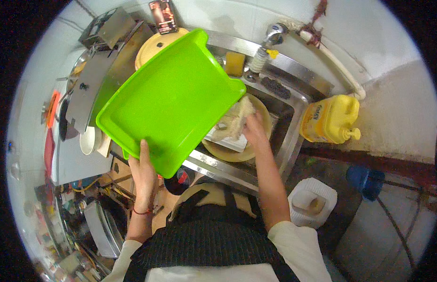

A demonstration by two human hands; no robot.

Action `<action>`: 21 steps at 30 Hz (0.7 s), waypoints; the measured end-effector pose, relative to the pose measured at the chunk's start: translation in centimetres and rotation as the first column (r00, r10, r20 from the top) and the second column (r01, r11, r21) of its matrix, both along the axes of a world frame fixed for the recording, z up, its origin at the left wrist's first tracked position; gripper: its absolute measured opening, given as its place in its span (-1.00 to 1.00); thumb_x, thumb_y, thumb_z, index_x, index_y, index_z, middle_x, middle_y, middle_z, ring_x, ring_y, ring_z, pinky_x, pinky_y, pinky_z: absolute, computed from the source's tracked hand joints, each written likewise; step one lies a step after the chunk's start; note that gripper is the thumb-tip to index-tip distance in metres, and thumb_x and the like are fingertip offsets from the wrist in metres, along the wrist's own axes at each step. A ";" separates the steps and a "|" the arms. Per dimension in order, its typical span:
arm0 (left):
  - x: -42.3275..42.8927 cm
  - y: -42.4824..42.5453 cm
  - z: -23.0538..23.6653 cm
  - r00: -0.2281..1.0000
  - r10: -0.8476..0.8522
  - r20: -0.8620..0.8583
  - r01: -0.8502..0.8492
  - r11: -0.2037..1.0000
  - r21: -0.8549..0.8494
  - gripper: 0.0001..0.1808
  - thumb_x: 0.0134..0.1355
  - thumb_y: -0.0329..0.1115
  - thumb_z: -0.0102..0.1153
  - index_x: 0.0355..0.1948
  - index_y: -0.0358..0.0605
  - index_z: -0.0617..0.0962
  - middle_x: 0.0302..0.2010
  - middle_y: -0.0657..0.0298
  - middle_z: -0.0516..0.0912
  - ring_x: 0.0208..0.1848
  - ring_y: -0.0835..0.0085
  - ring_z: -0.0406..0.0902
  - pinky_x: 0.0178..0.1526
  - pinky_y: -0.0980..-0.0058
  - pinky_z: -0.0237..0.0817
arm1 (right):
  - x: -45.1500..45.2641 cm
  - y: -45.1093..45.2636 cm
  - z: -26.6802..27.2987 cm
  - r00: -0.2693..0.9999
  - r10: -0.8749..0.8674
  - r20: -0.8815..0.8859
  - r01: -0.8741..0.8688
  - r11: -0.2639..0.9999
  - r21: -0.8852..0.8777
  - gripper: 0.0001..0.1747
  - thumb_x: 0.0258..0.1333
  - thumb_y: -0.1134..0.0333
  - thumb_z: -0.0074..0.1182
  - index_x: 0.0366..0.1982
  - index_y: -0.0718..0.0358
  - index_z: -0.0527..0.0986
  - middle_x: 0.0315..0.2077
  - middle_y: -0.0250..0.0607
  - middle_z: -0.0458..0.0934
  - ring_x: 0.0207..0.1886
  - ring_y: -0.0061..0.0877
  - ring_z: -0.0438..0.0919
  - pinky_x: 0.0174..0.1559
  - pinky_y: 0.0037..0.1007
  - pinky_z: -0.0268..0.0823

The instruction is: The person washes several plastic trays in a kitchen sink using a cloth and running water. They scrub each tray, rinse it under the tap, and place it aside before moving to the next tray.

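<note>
A bright green plastic tray is tilted over the left part of the sink, and my left hand grips its near left edge, thumb on top. My right hand holds a pale, wet-looking cloth beside the tray's right edge. Beneath that cloth, a white dish or container rests in a large yellowish basin inside the steel sink. The tray hides part of the basin.
A yellow detergent jug stands right of the sink. Behind are the faucet, a yellow sponge and a dark scouring pad. A phone leans beyond a round yellow lid. A white bowl sits at left.
</note>
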State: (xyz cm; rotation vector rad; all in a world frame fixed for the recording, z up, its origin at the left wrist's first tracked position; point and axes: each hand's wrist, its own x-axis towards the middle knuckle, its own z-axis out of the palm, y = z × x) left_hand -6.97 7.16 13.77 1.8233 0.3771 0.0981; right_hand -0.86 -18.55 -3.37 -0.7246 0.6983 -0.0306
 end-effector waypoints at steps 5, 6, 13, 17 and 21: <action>1.1 1.6 -1.1 1.000 0.027 0.000 -0.027 0.992 -0.121 -0.61 0.40 -0.26 -0.10 0.11 -0.34 0.37 -0.03 0.19 0.51 -0.04 0.51 0.43 -0.02 0.48 0.31 | -4.2 -3.0 3.4 0.950 0.106 0.292 -0.030 0.967 -0.254 -0.59 0.20 0.47 -0.10 0.11 0.32 0.33 -0.01 -0.17 0.48 0.05 -0.36 0.48 0.11 -0.31 0.34; 1.3 1.8 -1.5 1.000 -0.011 -0.019 0.010 0.999 -0.050 -0.58 0.39 -0.26 -0.07 0.16 -0.33 0.34 0.04 0.16 0.49 0.01 0.46 0.43 0.06 0.47 0.27 | -4.7 -3.0 4.4 0.910 0.142 0.389 -0.025 0.956 -0.291 -0.59 0.20 0.47 -0.10 0.11 0.32 0.33 0.00 -0.17 0.48 0.05 -0.37 0.48 0.13 -0.31 0.33; 2.8 -1.6 -4.0 0.976 -0.139 0.168 0.106 0.975 0.193 -0.47 0.36 -0.33 -0.04 0.29 -0.31 0.23 0.21 0.01 0.38 0.24 0.35 0.29 0.24 0.44 0.11 | -7.4 1.0 11.3 0.803 0.216 0.555 -0.036 0.948 -0.317 -0.47 0.03 0.61 0.07 0.11 0.31 0.36 0.10 -0.15 0.40 0.13 -0.39 0.41 0.18 -0.35 0.25; 3.1 -3.1 -3.0 0.979 -0.166 0.115 0.168 0.986 -0.011 -0.45 0.36 -0.36 -0.05 0.32 -0.27 0.19 0.23 0.04 0.37 0.22 0.37 0.33 0.24 0.44 0.13 | -3.9 3.0 10.6 0.775 0.380 0.505 0.023 0.781 -0.624 -0.48 0.03 0.47 0.09 0.09 0.36 0.35 0.18 0.07 0.27 0.25 -0.17 0.26 0.28 -0.21 0.07; 2.4 -3.7 -1.9 0.956 -0.286 0.071 0.280 0.957 0.078 -0.43 0.33 -0.42 -0.02 0.33 -0.24 0.19 0.28 0.10 0.33 0.26 0.43 0.29 0.27 0.47 0.08 | -0.9 4.6 7.0 0.845 0.484 -0.227 -0.123 -0.237 -0.964 -0.37 0.04 0.19 0.07 0.05 0.51 0.32 0.17 0.30 0.19 0.28 0.16 0.08 0.35 -0.05 -0.17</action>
